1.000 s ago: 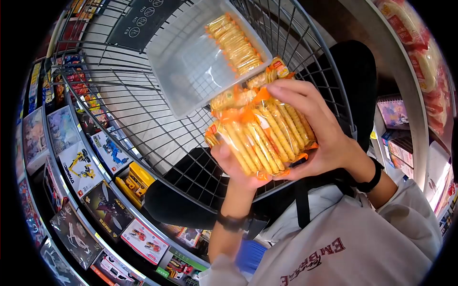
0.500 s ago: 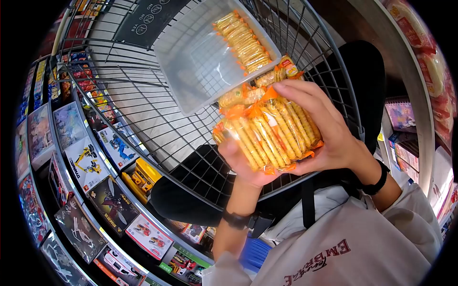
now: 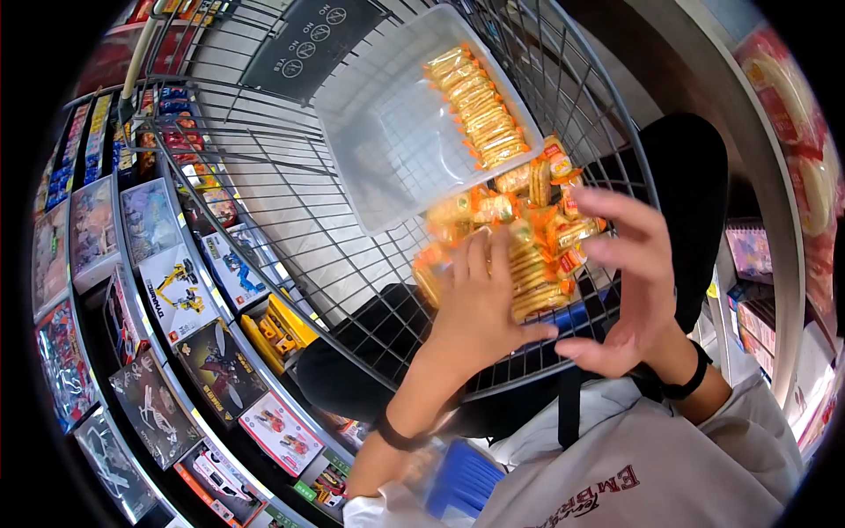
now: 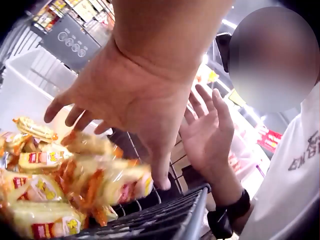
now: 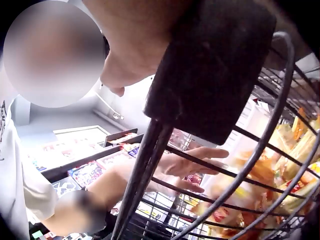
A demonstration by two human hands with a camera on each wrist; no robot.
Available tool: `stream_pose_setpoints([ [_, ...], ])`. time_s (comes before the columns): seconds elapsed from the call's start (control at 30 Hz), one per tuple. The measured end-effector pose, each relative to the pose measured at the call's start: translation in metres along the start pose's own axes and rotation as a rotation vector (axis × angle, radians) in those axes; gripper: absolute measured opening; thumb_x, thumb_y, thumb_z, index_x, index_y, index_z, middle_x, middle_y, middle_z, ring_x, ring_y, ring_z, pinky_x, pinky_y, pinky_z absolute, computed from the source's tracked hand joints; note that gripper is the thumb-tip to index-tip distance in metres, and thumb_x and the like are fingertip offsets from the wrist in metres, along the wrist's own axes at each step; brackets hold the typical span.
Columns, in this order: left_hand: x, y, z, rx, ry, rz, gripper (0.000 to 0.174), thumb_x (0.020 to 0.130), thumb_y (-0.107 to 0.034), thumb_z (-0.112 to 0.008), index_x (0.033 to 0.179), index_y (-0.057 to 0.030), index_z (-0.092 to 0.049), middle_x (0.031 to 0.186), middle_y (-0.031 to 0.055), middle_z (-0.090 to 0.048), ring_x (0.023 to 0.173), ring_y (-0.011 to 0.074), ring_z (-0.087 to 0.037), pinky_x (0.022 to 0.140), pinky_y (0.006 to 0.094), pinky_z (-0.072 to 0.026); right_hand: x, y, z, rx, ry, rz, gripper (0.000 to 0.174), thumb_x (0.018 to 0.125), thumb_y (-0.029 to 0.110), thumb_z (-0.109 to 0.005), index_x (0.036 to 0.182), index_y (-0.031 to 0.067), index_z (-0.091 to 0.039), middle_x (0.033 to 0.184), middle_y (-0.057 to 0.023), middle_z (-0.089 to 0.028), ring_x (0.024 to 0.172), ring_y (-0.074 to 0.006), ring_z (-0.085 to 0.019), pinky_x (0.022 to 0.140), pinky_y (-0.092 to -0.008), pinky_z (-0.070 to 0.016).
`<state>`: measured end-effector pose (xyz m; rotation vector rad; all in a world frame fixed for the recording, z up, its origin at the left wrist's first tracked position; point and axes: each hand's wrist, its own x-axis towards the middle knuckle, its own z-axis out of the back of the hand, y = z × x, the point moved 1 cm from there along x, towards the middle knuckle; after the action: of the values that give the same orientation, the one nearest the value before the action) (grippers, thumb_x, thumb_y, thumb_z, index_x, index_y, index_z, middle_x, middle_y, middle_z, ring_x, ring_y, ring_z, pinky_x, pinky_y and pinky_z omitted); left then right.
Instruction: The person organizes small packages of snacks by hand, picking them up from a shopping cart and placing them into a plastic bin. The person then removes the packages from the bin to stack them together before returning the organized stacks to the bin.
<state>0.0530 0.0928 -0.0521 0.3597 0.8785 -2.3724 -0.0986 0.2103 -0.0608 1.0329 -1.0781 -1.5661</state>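
Observation:
In the head view, wrapped biscuit packets (image 3: 537, 273) with orange ends lie heaped at the near end of the shopping cart (image 3: 370, 348). My left hand (image 3: 475, 308) is over the left side of this heap, fingers stretched out, with packets partly hidden beneath. Some packets (image 4: 107, 175) under that hand are blurred in the left wrist view. To the right of the heap, my right hand (image 3: 634, 273) is held up with thumb and fingers spread, nothing between them. A translucent plastic bin (image 3: 378, 167) beyond holds a neat row of similar packets (image 3: 480, 106) along its right side.
Shelves of boxed toys (image 3: 220, 370) run along the left of the cart. On the right stands another shelf edge (image 3: 775, 176) with red-and-white bagged goods (image 3: 805, 167). A dark sign panel (image 3: 308, 48) hangs on the cart's far wire side.
Both hands have let go of the stack of biscuit packets they held between them. The packets now lie on the heap, and the right hand has drawn away to the right.

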Motion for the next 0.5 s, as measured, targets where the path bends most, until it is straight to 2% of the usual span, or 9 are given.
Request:
stream_pose_setpoints([
  [0.07, 0.011, 0.005, 0.001, 0.23, -0.033, -0.165, 0.097, 0.065, -0.036, -0.087, 0.141, 0.0021, -0.04, 0.134, 0.0285, -0.047, 0.126, 0.0434, -0.046, 0.105, 0.048, -0.041, 0.0, 0.003, -0.001, 0.004, 0.003, 0.017, 0.059, 0.072, 0.025, -0.087, 0.121, 0.0052, -0.062, 0.119, -0.0137, -0.061, 0.108, -0.0271, -0.06, 0.085, -0.035, -0.0465],
  [0.1, 0.029, 0.009, 0.011, 0.115, -0.037, -0.225, 0.088, 0.067, -0.033, -0.085, 0.137, 0.0023, -0.045, 0.13, 0.0266, -0.05, 0.124, 0.0415, -0.048, 0.1, 0.048, -0.0437, 0.001, 0.004, 0.0, 0.005, 0.005, 0.024, 0.058, 0.072, 0.025, -0.087, 0.121, 0.0052, -0.062, 0.118, -0.0137, -0.061, 0.108, -0.0271, -0.06, 0.085, -0.035, -0.0465],
  [0.2, 0.11, 0.054, 0.036, 0.014, -0.007, -0.312, 0.083, 0.068, -0.031, -0.083, 0.135, 0.0022, -0.048, 0.133, 0.024, -0.05, 0.126, 0.0386, -0.048, 0.1, 0.0464, -0.0453, 0.001, 0.006, -0.002, 0.007, 0.013, 0.036, 0.058, 0.072, 0.025, -0.087, 0.12, 0.0052, -0.062, 0.118, -0.0136, -0.061, 0.108, -0.027, -0.06, 0.085, -0.035, -0.0464],
  [0.3, 0.174, 0.08, 0.037, 0.187, -0.074, -0.23, 0.081, 0.068, -0.029, -0.082, 0.135, 0.0019, -0.048, 0.13, 0.0234, -0.053, 0.123, 0.0413, -0.052, 0.104, 0.0495, -0.0431, 0.003, 0.008, -0.001, 0.0, 0.019, 0.059, 0.058, 0.072, 0.025, -0.087, 0.12, 0.0053, -0.062, 0.118, -0.0135, -0.061, 0.108, -0.0269, -0.06, 0.085, -0.0349, -0.0464],
  [0.37, 0.204, 0.091, 0.02, 0.51, -0.036, -0.226, 0.097, 0.067, -0.043, -0.083, 0.142, 0.0023, -0.042, 0.142, 0.0228, -0.045, 0.132, 0.0368, -0.045, 0.103, 0.0496, -0.0436, 0.005, 0.007, 0.001, -0.006, 0.013, 0.067, 0.058, 0.072, 0.025, -0.087, 0.12, 0.0053, -0.062, 0.118, -0.0134, -0.061, 0.107, -0.0268, -0.06, 0.085, -0.0349, -0.0464],
  [0.4, 0.212, 0.091, 0.014, 0.511, -0.039, -0.231, 0.097, 0.067, -0.043, -0.083, 0.142, 0.0023, -0.042, 0.142, 0.0228, -0.045, 0.132, 0.0368, -0.045, 0.103, 0.0496, -0.0436, 0.006, 0.008, 0.002, -0.009, 0.009, 0.069, 0.058, 0.072, 0.025, -0.087, 0.12, 0.0053, -0.062, 0.118, -0.0134, -0.061, 0.107, -0.0268, -0.06, 0.085, -0.0349, -0.0464],
  [0.47, 0.223, 0.084, 0.002, 0.59, 0.013, -0.19, 0.11, 0.065, -0.054, -0.083, 0.147, 0.0012, -0.035, 0.148, 0.0237, -0.039, 0.136, 0.0378, -0.041, 0.106, 0.0537, -0.0401, 0.008, 0.007, 0.003, -0.009, 0.002, 0.062, 0.057, 0.072, 0.025, -0.087, 0.12, 0.0053, -0.062, 0.118, -0.0133, -0.061, 0.107, -0.0267, -0.06, 0.085, -0.0349, -0.0463],
  [0.5, 0.228, 0.078, -0.004, 0.661, 0.092, -0.102, 0.118, 0.064, -0.06, -0.083, 0.15, 0.001, -0.03, 0.151, 0.0237, -0.033, 0.139, 0.0381, -0.036, 0.109, 0.0551, -0.0374, 0.009, 0.007, 0.003, -0.004, 0.002, 0.054, 0.057, 0.072, 0.025, -0.087, 0.12, 0.0053, -0.062, 0.117, -0.0133, -0.061, 0.107, -0.0267, -0.06, 0.085, -0.0349, -0.0463],
])
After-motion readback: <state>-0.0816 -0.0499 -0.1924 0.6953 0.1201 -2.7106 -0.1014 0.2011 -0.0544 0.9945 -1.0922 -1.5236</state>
